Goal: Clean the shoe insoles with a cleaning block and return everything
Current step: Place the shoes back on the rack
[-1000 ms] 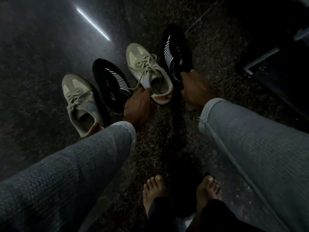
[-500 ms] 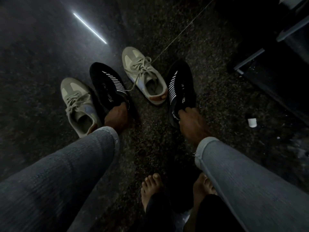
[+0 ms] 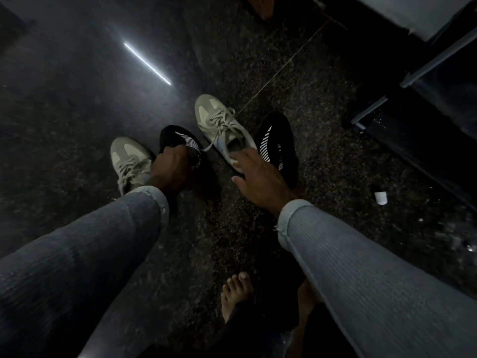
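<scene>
My right hand (image 3: pixel 260 180), fingers spread & holding nothing, sits at the heel opening of the right light sneaker (image 3: pixel 224 130), its toe pointing away from me, w/ the black insole (image 3: pixel 277 144) lying parallel just right of it, while my left hand (image 3: pixel 171 165) grips the other insole (image 3: pixel 184 144).

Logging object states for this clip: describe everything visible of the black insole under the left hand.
The left black insole is a flat, dark, seemingly fabric-topped piece with white diagonal stripes and faint lettering. It lies on the dark speckled floor between the two pale sneakers, toe end pointing away. The left hand grips its middle, hiding the heel end.
</scene>
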